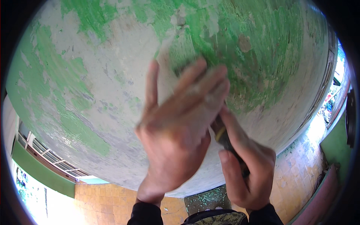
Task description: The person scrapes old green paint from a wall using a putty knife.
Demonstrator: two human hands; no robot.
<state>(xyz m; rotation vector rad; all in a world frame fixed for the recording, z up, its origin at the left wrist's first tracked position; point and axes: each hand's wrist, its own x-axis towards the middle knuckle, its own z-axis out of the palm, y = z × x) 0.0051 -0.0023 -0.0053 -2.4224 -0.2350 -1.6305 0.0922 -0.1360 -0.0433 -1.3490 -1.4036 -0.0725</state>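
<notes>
My right hand (252,165) is wrapped round the dark handle of a scraper (222,137), which has a yellow band near its upper end. Over the front part of the scraper lies my left hand (176,127), its fingers stretched out and spread, blurred by motion. Those fingers hide most of the blade; only a dark edge shows past the fingertips, close to the wall. The wall (123,75) in front of me has patches of green paint, with bare grey-white plaster between them. Whether the left fingers press on the blade cannot be made out.
Yellow-orange floor tiles (103,200) spread below. Green paint flakes lie on a dark mat or board (210,198) at the wall's foot. A barred window (52,155) is at the lower left. Bright openings show at both sides, and a reddish slanted surface (318,195) stands at lower right.
</notes>
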